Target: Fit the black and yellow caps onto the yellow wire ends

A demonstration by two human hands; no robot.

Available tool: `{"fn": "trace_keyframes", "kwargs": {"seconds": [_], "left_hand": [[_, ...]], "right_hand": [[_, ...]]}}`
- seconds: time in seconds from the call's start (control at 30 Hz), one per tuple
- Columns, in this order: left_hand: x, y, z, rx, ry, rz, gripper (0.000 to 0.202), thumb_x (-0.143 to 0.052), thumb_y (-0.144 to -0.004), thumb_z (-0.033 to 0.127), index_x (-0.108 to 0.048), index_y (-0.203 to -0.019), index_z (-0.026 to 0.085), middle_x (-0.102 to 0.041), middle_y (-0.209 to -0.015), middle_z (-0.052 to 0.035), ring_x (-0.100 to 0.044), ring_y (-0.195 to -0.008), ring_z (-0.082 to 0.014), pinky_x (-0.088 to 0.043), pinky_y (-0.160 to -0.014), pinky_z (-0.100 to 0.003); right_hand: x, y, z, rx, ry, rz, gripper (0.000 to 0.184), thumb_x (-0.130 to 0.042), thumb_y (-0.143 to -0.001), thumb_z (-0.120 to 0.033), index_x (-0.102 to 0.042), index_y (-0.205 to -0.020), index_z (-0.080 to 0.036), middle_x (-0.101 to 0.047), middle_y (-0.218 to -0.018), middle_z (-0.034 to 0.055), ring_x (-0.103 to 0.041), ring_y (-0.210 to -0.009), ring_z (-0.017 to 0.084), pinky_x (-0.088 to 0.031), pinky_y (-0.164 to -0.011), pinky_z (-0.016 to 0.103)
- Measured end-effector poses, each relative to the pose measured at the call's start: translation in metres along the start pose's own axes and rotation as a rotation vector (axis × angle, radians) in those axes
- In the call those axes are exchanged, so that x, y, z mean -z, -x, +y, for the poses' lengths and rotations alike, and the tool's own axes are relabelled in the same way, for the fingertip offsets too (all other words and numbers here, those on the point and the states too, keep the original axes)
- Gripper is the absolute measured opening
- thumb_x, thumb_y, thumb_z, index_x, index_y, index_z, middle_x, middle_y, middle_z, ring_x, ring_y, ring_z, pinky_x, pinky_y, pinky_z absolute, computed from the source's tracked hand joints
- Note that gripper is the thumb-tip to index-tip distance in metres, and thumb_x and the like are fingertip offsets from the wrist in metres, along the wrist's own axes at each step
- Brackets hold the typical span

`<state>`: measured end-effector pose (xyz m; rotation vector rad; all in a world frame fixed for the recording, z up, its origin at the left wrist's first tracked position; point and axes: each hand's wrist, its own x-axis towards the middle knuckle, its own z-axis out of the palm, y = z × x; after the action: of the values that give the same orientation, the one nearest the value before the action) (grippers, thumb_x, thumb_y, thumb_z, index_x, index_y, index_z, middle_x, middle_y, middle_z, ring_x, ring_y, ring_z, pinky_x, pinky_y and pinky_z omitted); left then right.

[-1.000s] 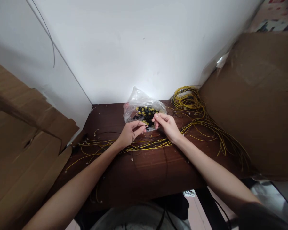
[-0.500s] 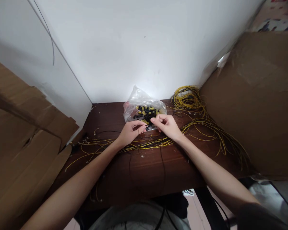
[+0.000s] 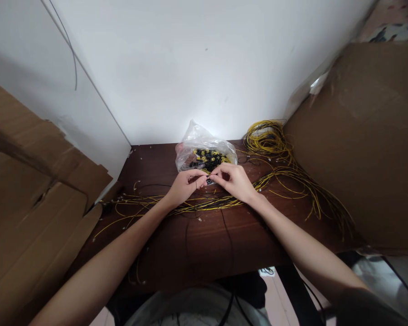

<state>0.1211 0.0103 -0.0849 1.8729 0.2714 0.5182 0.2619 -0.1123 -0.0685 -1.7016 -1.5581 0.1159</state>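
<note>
My left hand (image 3: 186, 185) is closed in a pinch in front of the clear plastic bag, with a thin black wire (image 3: 196, 184) showing against its fingers. Fingertip to fingertip with it, my right hand (image 3: 231, 180) is also pinched closed; whatever sits between its fingers is too small and hidden to name. Just behind both hands, the open plastic bag (image 3: 199, 141) holds many small black and yellow plastic parts (image 3: 212, 157). Under my wrists a bundle of yellow and black wires (image 3: 207, 207) runs across the dark brown table (image 3: 258, 249).
A coil of yellow and black wire (image 3: 265, 138) lies at the back right by a large cardboard box (image 3: 370, 136). Torn cardboard (image 3: 44, 181) stands on the left. A white wall (image 3: 204, 72) closes off the back. Small pale scraps dot the table.
My right hand has moved left and slightly down, bringing its thumb and finger against the left fingertips. My left hand has stayed nearly in place.
</note>
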Motion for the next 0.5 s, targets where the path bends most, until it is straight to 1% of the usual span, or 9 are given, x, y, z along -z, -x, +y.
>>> {"fn": "trace_keyframes", "kwargs": {"seconds": [0.33, 0.43, 0.5], "left_hand": [[-0.0008, 0.0008, 0.0051, 0.037, -0.001, 0.001, 0.02, -0.056, -0.08, 0.029, -0.064, -0.085, 0.011, -0.063, -0.068, -0.0025, -0.052, -0.058, -0.0088, -0.044, -0.058, -0.021], [-0.0011, 0.0009, 0.0064, 0.031, -0.011, 0.004, 0.02, -0.056, -0.079, 0.029, -0.064, -0.084, 0.011, -0.063, -0.066, -0.0028, -0.053, -0.057, -0.009, -0.045, -0.057, -0.021], [-0.0013, 0.0011, 0.0067, 0.028, -0.012, 0.002, 0.02, -0.056, -0.079, 0.029, -0.064, -0.083, 0.011, -0.063, -0.066, -0.0029, -0.053, -0.057, -0.0091, -0.045, -0.057, -0.021]], "right_hand": [[0.0061, -0.0008, 0.0028, -0.11, 0.076, 0.086, 0.013, -0.06, -0.079, -0.026, -0.067, -0.074, -0.017, -0.064, -0.069, 0.0019, -0.053, -0.061, 0.013, -0.038, -0.06, 0.025], [0.0073, -0.0011, 0.0044, -0.094, 0.088, 0.084, 0.012, -0.059, -0.079, -0.025, -0.067, -0.075, -0.017, -0.063, -0.07, 0.0022, -0.052, -0.06, 0.013, -0.038, -0.06, 0.026], [0.0077, -0.001, 0.0038, -0.058, 0.084, 0.064, 0.012, -0.057, -0.08, -0.024, -0.067, -0.08, -0.018, -0.061, -0.069, 0.0017, -0.051, -0.059, 0.012, -0.039, -0.06, 0.025]]}}
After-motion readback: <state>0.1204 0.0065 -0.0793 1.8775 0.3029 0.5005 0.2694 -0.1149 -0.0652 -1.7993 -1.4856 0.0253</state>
